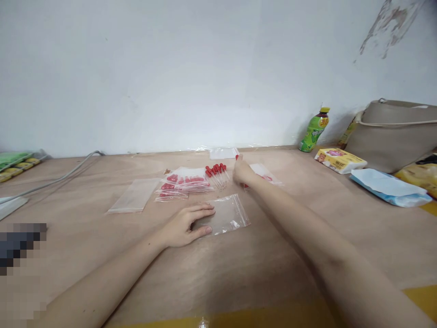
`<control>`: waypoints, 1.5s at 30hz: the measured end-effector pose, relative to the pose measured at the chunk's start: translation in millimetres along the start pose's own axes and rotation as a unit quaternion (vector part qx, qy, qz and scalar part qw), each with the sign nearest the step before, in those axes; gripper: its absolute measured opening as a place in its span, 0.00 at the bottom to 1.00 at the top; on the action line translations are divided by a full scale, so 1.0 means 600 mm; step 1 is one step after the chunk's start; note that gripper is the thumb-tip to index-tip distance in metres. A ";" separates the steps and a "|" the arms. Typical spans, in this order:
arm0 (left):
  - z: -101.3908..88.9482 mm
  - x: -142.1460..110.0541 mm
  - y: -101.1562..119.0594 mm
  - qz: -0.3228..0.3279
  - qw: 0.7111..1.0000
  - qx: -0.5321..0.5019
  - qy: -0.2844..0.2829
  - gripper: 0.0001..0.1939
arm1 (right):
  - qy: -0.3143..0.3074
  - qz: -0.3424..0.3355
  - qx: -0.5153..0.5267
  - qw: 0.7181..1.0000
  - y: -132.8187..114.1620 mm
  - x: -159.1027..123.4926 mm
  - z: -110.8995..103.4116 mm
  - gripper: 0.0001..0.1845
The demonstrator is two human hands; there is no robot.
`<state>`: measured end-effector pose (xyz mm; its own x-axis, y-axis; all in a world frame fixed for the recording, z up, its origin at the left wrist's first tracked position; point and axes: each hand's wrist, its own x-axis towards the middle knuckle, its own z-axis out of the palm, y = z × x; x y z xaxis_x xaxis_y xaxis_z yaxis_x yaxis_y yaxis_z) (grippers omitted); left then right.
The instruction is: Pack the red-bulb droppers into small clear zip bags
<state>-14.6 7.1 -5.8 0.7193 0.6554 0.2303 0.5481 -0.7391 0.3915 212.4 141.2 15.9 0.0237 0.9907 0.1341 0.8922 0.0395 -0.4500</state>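
Note:
My left hand [191, 223] lies with fingers apart, its fingertips on the left part of a clear zip bag [228, 213] that rests flat. Farther off, my right hand [243, 171] is closed in a pinch on a dropper, whose red bulb [236, 157] peeks out above the fingers; the rest of it is hidden. Just left of that hand, several droppers [217, 172] with red bulbs and thin clear tubes lie fanned out. Filled zip bags [186, 180] with red bulbs inside are piled beside them. Partly behind my right wrist is another bag [265, 174] with red items in it.
A stack of zip bags [134, 196] lies at left, another bag [223, 153] near the wall. On the right are a green drink bottle [314, 130], a yellow tissue pack [340, 160], a blue-white packet [389, 187] and a grey bag [396, 136]. A grey cable [64, 176] crosses the left.

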 end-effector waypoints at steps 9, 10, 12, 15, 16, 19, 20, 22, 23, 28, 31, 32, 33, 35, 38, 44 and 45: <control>-0.002 0.004 0.003 -0.009 1.000 0.004 0.003 0.22 | 0.066 0.020 0.476 0.877 0.091 -0.130 -0.005 0.45; -0.002 0.004 0.003 -0.009 1.000 0.005 0.003 0.22 | 0.073 0.023 0.500 0.862 0.092 -0.141 0.000 0.44; -0.002 0.003 0.001 -0.009 1.000 0.005 0.000 0.22 | 0.071 0.026 0.531 0.844 0.088 -0.157 0.010 0.43; -0.003 0.002 -0.001 -0.007 1.000 0.007 -0.008 0.22 | 0.047 0.011 0.557 0.829 0.078 -0.169 0.015 0.39; -0.003 0.001 -0.002 -0.004 1.000 0.007 -0.013 0.22 | 0.033 0.005 0.565 0.824 0.076 -0.172 0.015 0.36; -0.006 -0.001 -0.001 0.010 1.000 0.012 -0.026 0.24 | -0.015 0.018 0.584 0.811 0.080 -0.179 0.011 0.23; -0.007 -0.002 0.000 0.011 0.999 0.016 -0.030 0.26 | -0.029 0.027 0.584 0.811 0.084 -0.181 0.008 0.19; -0.009 -0.003 0.002 0.004 0.999 0.026 -0.029 0.29 | -0.060 0.031 0.569 0.819 0.094 -0.182 0.003 0.13; -0.009 -0.003 0.004 -0.002 0.999 0.030 -0.024 0.29 | -0.077 0.022 0.555 0.828 0.100 -0.181 0.000 0.11; -0.007 0.000 0.008 0.020 1.000 0.009 0.015 0.24 | -0.119 -0.111 0.413 0.896 0.127 -0.170 -0.015 0.13; -0.006 0.003 0.008 0.029 0.999 -0.005 0.019 0.21 | -0.127 -0.196 0.328 0.915 0.130 -0.167 -0.022 0.12; -0.006 0.003 0.007 0.028 0.999 -0.005 0.018 0.21 | -0.134 -0.218 0.307 0.917 0.128 -0.168 -0.024 0.12; -0.006 0.004 0.007 0.026 1.000 -0.005 0.018 0.21 | -0.140 -0.239 0.290 0.916 0.126 -0.169 -0.025 0.12; -0.005 0.004 0.006 0.023 1.000 -0.004 0.018 0.21 | -0.144 -0.273 0.274 0.911 0.122 -0.171 -0.027 0.12; -0.004 0.005 0.006 0.023 1.000 -0.004 0.017 0.22 | -0.142 -0.297 0.280 0.902 0.118 -0.169 -0.026 0.12; -0.005 0.007 0.004 0.034 0.999 -0.004 0.011 0.21 | -0.211 -0.263 0.281 0.899 0.121 -0.152 -0.022 0.14; -0.004 0.007 0.004 0.034 0.999 -0.003 0.010 0.21 | -0.216 -0.251 0.288 0.899 0.119 -0.152 -0.022 0.14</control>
<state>-11.1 8.6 -1.4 0.7460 0.6070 0.2740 0.4962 -0.7811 0.3791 280.0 52.3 -17.1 -0.6047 0.7823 0.1499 0.3565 0.4341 -0.8273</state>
